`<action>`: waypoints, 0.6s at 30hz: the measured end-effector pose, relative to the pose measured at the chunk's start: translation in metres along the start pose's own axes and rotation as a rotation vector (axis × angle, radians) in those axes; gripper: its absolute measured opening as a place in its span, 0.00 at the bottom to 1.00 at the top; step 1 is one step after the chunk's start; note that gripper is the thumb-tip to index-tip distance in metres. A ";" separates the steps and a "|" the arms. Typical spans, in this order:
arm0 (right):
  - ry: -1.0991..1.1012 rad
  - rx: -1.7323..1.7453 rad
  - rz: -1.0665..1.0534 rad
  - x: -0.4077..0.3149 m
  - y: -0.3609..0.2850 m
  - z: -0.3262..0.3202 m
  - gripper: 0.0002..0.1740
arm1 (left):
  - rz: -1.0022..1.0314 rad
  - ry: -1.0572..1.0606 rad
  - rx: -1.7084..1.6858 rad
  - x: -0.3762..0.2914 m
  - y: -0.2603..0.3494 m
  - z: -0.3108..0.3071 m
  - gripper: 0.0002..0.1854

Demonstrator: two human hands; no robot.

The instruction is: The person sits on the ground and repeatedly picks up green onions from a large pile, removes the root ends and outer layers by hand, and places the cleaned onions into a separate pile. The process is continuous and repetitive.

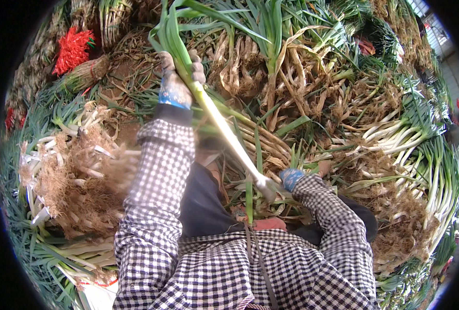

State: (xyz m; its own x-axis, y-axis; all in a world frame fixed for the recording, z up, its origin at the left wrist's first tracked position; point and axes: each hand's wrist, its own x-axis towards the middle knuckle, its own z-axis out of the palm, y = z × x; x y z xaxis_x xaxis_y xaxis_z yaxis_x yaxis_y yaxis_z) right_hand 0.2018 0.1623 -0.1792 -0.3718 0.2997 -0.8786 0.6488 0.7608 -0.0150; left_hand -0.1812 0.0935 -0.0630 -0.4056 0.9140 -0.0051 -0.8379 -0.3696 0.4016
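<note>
In the head view, my left hand (pixel 176 83), in a worn glove with a blue cuff, grips a large green onion or leek (pixel 223 122) where the white stem turns green. Its leaves point up and away, and the stem slants down to the right towards my lap. The blurred root end lies beside my right hand (pixel 290 179), which wears a blue patterned glove. That hand's fingers are mostly hidden, so whether they touch the roots or hold anything cannot be made out. A loose green leaf (pixel 249 197) stands upright in front of my lap.
A pile with bushy roots (pixel 86 182) lies to my left. More stalks with white stems (pixel 415 135) are heaped at right. Withered stalks (pixel 291 81) cover the ground ahead. A bunch of red ties (pixel 73 50) rests at the upper left, near a bound bundle (pixel 86 73).
</note>
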 end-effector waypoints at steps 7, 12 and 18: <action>0.317 1.416 -0.923 -0.041 -0.084 -0.091 0.23 | 0.318 0.350 0.130 0.004 -0.029 -0.008 0.34; 0.082 1.499 -1.072 -0.080 -0.125 -0.122 0.24 | 0.061 0.526 0.091 -0.001 -0.027 -0.026 0.15; 0.067 1.589 -0.863 -0.125 -0.084 -0.026 0.36 | 0.085 0.629 0.090 0.002 0.005 -0.064 0.19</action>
State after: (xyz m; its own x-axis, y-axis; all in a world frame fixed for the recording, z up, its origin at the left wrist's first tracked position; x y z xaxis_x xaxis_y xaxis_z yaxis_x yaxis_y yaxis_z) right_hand 0.1767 0.0753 -0.0556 -0.9088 0.2118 -0.3595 0.2126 -0.5063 -0.8358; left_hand -0.2093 0.0828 -0.1195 -0.6289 0.5993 -0.4953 -0.7706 -0.3959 0.4994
